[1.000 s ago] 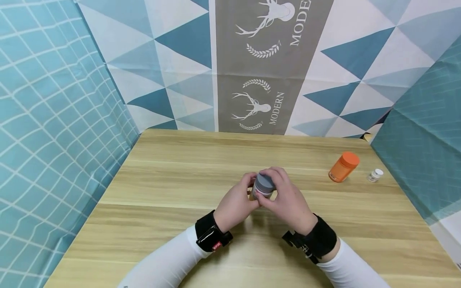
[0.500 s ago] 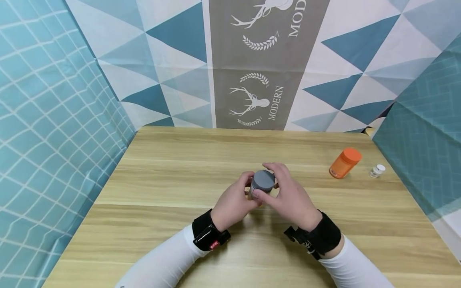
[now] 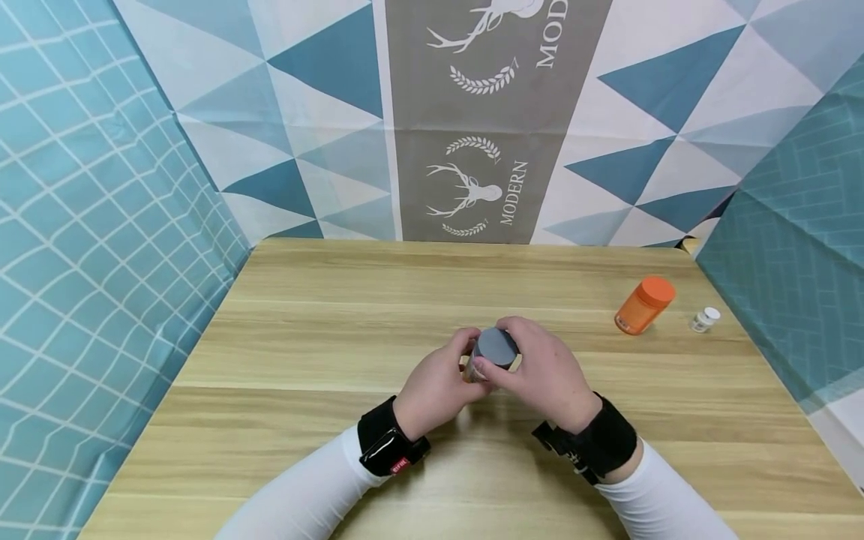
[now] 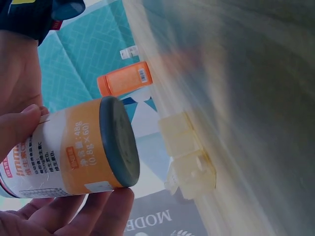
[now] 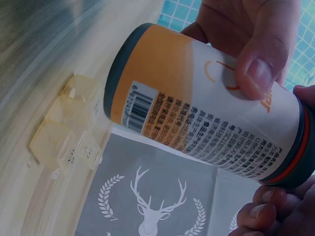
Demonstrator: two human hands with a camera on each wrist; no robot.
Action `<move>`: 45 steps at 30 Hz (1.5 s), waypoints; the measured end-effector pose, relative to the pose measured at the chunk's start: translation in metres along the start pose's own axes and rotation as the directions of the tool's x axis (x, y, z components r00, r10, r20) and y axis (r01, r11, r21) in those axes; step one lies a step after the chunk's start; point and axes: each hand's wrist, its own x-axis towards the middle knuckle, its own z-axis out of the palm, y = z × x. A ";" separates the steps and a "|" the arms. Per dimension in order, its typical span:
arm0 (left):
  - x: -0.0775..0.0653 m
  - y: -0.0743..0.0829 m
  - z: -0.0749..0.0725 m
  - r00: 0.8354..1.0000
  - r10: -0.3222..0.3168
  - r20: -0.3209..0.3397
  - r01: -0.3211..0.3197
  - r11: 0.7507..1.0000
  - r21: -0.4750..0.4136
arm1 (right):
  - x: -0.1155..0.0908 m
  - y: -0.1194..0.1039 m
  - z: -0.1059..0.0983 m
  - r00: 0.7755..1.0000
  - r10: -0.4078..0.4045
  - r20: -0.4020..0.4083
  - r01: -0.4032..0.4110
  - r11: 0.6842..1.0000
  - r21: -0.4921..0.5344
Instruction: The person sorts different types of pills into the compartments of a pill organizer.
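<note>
Both hands are on one supplement bottle, white and orange with printed text (image 5: 197, 98), held tilted above the table. My left hand (image 3: 435, 390) grips the bottle's body, its thumb across the label in the right wrist view. The fingers and thumb of my right hand (image 3: 550, 375) hold the grey cap (image 3: 497, 346) at its rim. A thin red ring (image 5: 299, 152) shows beside the cap in the right wrist view. Beyond the bottle's dark base, a pale yellow see-through pill organizer (image 4: 182, 142) sits on the table in both wrist views; the hands hide it in the head view.
An orange bottle with an orange lid (image 3: 644, 306) stands at the right back of the wooden table (image 3: 324, 322). Next to it is a small white-capped bottle (image 3: 705, 320). Patterned cloths (image 3: 324, 112) hang behind and at both sides.
My right index finger, lifted out from the cap half a second ago, has come back in to its rim. The cap has dipped slightly. My left hand keeps its grip on the bottle.
</note>
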 end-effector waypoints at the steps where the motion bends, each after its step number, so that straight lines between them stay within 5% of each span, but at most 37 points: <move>1: 0.000 0.000 0.000 1.000 0.001 0.004 -0.001 1.000 0.004 | 0.000 0.001 0.000 1.000 -0.021 0.005 0.021 1.000 -0.006; 13: 0.002 -0.002 0.000 1.000 0.006 0.028 -0.003 0.994 -0.110 | 0.000 0.006 -0.003 0.977 -0.195 0.090 0.196 0.981 0.000; 20: 0.002 -0.001 -0.001 1.000 -0.002 0.020 0.004 0.997 -0.080 | 0.000 0.003 0.001 0.998 0.000 0.060 0.000 1.000 -0.015; 23: 0.002 -0.001 -0.001 1.000 0.004 0.020 -0.003 0.998 -0.060 | 0.000 0.003 0.003 0.999 0.023 0.042 -0.022 1.000 -0.021; 33: 0.002 -0.003 -0.001 1.000 -0.006 0.023 0.006 1.000 -0.012 | 0.002 0.004 0.000 0.970 -0.237 0.062 0.238 0.971 -0.011; 41: 0.001 -0.003 -0.002 1.000 -0.003 0.020 0.003 1.000 -0.014 | 0.001 0.001 0.002 0.998 -0.017 0.059 0.018 1.000 -0.017; 45: 0.001 -0.003 -0.001 1.000 -0.004 0.020 0.004 1.000 -0.011 | 0.001 0.001 0.002 0.998 0.010 0.063 -0.009 1.000 -0.025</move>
